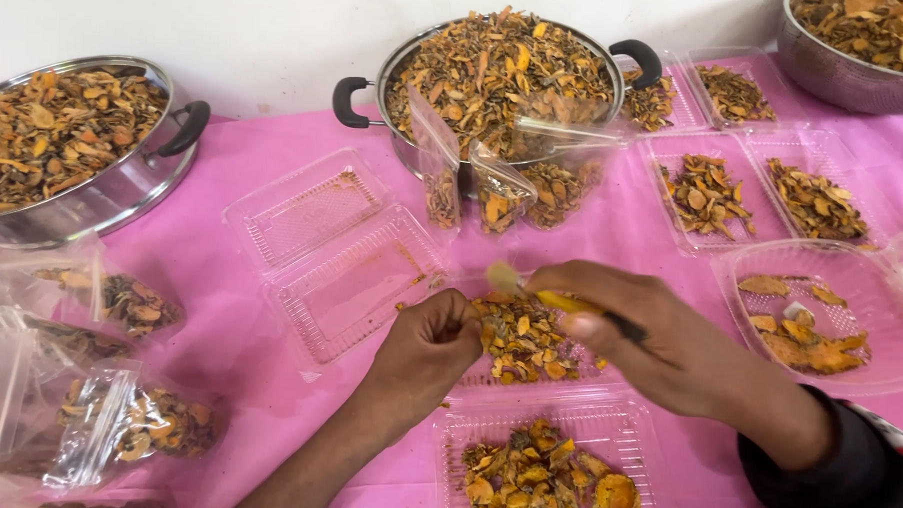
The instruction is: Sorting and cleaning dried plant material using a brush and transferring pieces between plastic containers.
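1. The left hand (430,345) is bare, with no ring, band or glove, and its forearm is uncovered down to the near edge of the picture.
2. The right hand (659,341) is bare too.
3. A dark, near-black long sleeve (844,473) of soft cloth ends at the right wrist.
4. A small patch of white and red shows on that sleeve at the far right edge.
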